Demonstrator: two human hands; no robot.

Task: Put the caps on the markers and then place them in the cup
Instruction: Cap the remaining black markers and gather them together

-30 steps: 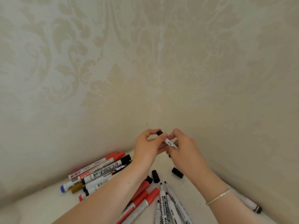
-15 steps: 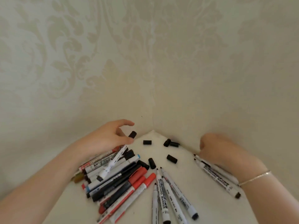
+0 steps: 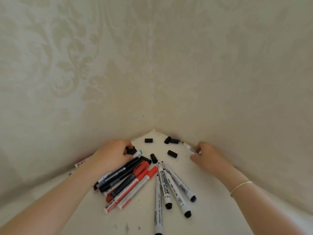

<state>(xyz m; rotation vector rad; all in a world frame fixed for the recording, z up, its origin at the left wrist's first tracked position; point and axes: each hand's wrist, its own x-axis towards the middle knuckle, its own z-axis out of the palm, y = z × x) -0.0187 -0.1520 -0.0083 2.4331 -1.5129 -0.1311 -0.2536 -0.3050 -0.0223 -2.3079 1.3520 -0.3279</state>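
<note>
We see the markers spread over the white desk (image 3: 211,209) that fills a corner between two patterned walls. On our left lies a heap of capped markers (image 3: 128,180), red-capped and black ones overlapping, one with a blue cap (image 3: 139,152) poking out at the far end. Beside that heap, toward the middle, four uncapped white markers (image 3: 166,185) fan out with their dark tips pointing to the corner. Loose black caps dot the far part of the desk: one lone cap (image 3: 148,140) near the corner, a pair of caps (image 3: 171,140) touching each other by the right wall, and two more caps (image 3: 163,156) just beyond the tips of the fanned markers.

The left hand (image 3: 113,154) sits on the far end of the heap, its fingers curled round a black cap (image 3: 131,150). The right hand (image 3: 208,156) is down by the right wall, its fingers curled and pinching an uncapped white marker (image 3: 188,146) whose tip points toward the pair of caps. A thin bracelet (image 3: 241,186) circles the right wrist. No cup shows in our view.
</note>
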